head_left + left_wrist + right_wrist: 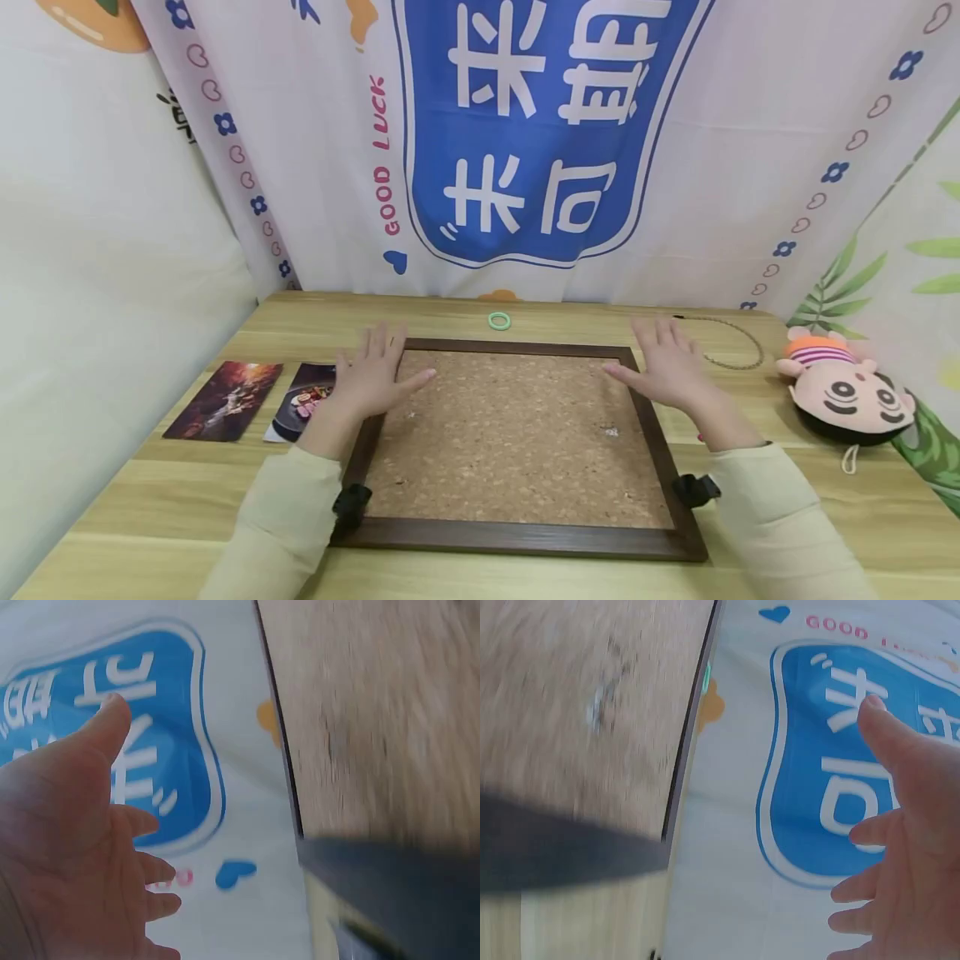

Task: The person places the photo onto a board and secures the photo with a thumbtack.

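A framed cork board (pixel 517 442) with a dark brown wooden frame (pixel 517 535) lies flat on the table in the head view. My left hand (pixel 375 379) hovers over its left far corner, fingers spread and straight, holding nothing. Over the right far side is my right hand (pixel 667 367), likewise spread with nothing in it; both hands blur slightly. The left wrist view shows the left palm (pixel 67 840) and thumb beside the board's edge. In the right wrist view the right palm (pixel 919 847) is apart from the cork surface (pixel 577 697). Small pale scuffs mark the cork.
Two photo prints (pixel 225 402) lie left of the board, the second partly behind the left arm. A green ring (pixel 498 321) sits beyond the far edge. At right are a braided cord (pixel 738 333) and a plush doll (pixel 847 387). A printed curtain (pixel 322 167) hangs behind.
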